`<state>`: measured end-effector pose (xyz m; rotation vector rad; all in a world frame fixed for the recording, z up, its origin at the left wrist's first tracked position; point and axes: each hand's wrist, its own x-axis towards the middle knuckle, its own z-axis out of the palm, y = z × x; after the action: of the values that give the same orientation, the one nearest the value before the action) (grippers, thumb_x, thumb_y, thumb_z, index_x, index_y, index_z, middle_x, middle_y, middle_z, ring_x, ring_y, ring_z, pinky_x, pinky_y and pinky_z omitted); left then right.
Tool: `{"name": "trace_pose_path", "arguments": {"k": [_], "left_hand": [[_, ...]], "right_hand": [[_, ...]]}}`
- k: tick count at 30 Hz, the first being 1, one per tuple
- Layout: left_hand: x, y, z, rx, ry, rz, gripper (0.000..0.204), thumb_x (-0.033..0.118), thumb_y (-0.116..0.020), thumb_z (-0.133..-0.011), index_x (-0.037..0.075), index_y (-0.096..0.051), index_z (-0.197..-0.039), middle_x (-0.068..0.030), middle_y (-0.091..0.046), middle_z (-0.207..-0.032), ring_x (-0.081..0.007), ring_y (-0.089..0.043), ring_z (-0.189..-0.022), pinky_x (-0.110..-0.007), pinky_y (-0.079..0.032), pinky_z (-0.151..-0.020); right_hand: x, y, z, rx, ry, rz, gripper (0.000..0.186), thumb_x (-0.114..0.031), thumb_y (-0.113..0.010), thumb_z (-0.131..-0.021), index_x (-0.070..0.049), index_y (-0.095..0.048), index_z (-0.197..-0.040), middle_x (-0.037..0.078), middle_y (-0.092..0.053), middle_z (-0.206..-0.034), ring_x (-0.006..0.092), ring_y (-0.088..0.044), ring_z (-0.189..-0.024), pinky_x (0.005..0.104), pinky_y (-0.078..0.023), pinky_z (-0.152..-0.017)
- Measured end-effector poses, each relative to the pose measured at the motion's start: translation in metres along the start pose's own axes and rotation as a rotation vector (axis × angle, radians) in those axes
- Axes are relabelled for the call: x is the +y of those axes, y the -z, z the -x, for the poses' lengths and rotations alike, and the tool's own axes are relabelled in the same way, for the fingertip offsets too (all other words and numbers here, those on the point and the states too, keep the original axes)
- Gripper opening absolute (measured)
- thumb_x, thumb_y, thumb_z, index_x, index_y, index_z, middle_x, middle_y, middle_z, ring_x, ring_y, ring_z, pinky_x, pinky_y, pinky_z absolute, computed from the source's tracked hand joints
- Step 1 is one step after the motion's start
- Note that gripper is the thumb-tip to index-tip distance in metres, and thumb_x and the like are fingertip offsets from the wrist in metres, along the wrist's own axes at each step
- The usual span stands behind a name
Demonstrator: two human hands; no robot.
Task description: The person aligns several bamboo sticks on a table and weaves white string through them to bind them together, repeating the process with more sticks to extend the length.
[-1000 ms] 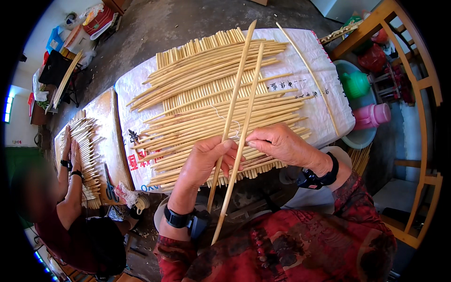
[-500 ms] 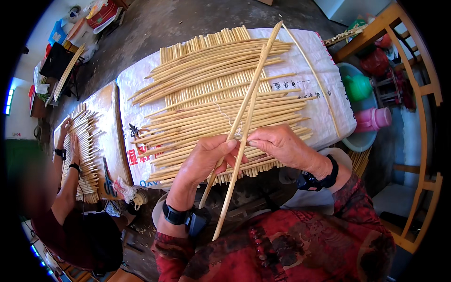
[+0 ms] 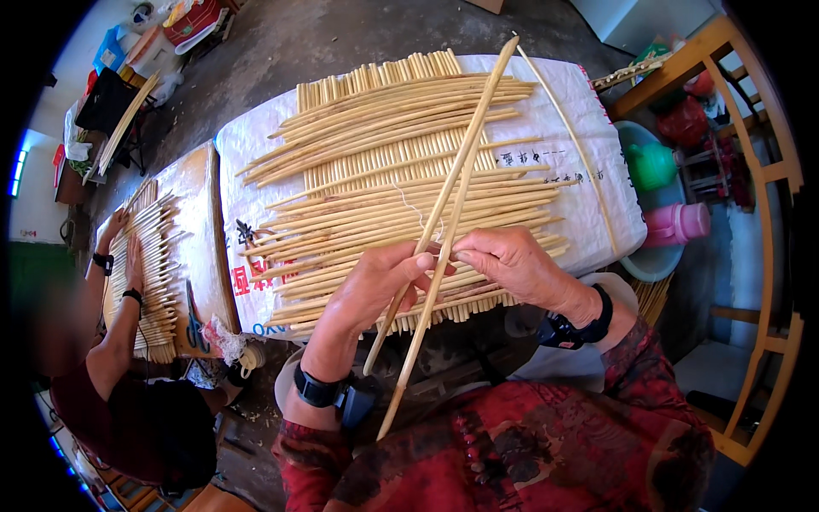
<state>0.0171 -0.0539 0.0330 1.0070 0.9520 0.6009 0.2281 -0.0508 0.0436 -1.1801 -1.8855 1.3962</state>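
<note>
Head view: one table with white sheet cover (image 3: 589, 111), dark and red markings on the sheet, filling the middle. One wooden frame (image 3: 674, 71), upper right. One smaller table (image 3: 196, 222), left, bearing a slatted row of sticks. One co-worker (image 3: 136, 418), dark clothing, at the smaller table, both hands on its sticks. Pale sticks on the sheet: a lower group (image 3: 341, 230) and an upper group (image 3: 384, 107), both lying crosswise over a layer of sticks set upright to them (image 3: 375, 75). One blue basin (image 3: 653, 264), right, with pink jug (image 3: 678, 224) and green vessel (image 3: 651, 166). Two long sticks, first (image 3: 439, 209) and second (image 3: 415, 341), raised above the lower group, overlapping toward their upper ends, parted below. Left hand (image 3: 380, 282): closed about the first long stick, thumb uppermost. Right hand (image 3: 508, 260): narrow pinch, just beside the second long stick; contents of the pinch cannot be told. One pair of scissors (image 3: 194, 328), smaller table. One white thread (image 3: 413, 205), loose, near the left hand.
</note>
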Motion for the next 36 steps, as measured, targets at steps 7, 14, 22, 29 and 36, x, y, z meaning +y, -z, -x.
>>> {"name": "trace_pose_path", "arguments": {"k": [7, 14, 22, 29, 36], "left_hand": [[-0.001, -0.006, 0.001, 0.083, 0.010, -0.105, 0.023, 0.018, -0.047, -0.094, -0.001, -0.059, -0.101, 0.0011, -0.052, -0.063, -0.0024, -0.044, -0.049, -0.016, -0.033, -0.042], [-0.004, -0.006, 0.005, 0.146, -0.122, -0.258, 0.019, 0.016, -0.047, -0.094, 0.001, -0.060, -0.095, 0.0027, -0.048, -0.060, -0.0010, -0.036, -0.049, -0.016, -0.028, -0.043], [-0.003, -0.007, 0.009, 0.192, -0.184, -0.379, 0.017, 0.013, -0.048, -0.093, 0.000, -0.058, -0.089, 0.0018, -0.047, -0.061, -0.0051, -0.041, -0.055, -0.021, -0.034, -0.049], [-0.002, -0.012, 0.011, 0.220, -0.159, -0.391, 0.023, 0.017, -0.051, -0.091, -0.001, -0.049, -0.077, -0.0116, -0.043, -0.056, -0.0189, -0.040, -0.051, -0.033, -0.038, -0.050], [0.003, -0.013, 0.013, 0.207, -0.207, -0.389, 0.018, 0.017, -0.051, -0.091, 0.000, -0.053, -0.086, -0.0102, -0.048, -0.059, -0.0165, -0.044, -0.052, -0.032, -0.040, -0.050]], "right_hand": [[0.002, 0.006, -0.001, 0.046, -0.025, -0.040, 0.017, -0.011, -0.055, -0.088, -0.002, -0.060, -0.100, 0.011, -0.063, -0.078, 0.0145, -0.060, -0.072, 0.0269, -0.046, -0.066], [-0.006, 0.005, 0.000, 0.036, -0.060, -0.023, 0.017, -0.011, -0.055, -0.088, -0.002, -0.061, -0.100, 0.011, -0.064, -0.080, 0.0134, -0.060, -0.072, 0.0263, -0.047, -0.066], [-0.012, 0.002, 0.001, 0.031, -0.188, -0.138, 0.016, -0.010, -0.054, -0.088, -0.001, -0.061, -0.099, 0.006, -0.061, -0.073, 0.0067, -0.055, -0.066, 0.0238, -0.046, -0.059], [-0.013, -0.001, -0.001, 0.045, -0.199, -0.140, 0.015, -0.009, -0.054, -0.088, 0.000, -0.061, -0.098, 0.006, -0.059, -0.072, 0.0074, -0.055, -0.065, 0.0238, -0.045, -0.058], [0.005, -0.007, -0.006, 0.150, 0.135, -0.035, 0.012, -0.008, -0.054, -0.089, 0.001, -0.061, -0.094, -0.001, -0.054, -0.068, 0.0052, -0.046, -0.058, 0.0203, -0.039, -0.050]]}}
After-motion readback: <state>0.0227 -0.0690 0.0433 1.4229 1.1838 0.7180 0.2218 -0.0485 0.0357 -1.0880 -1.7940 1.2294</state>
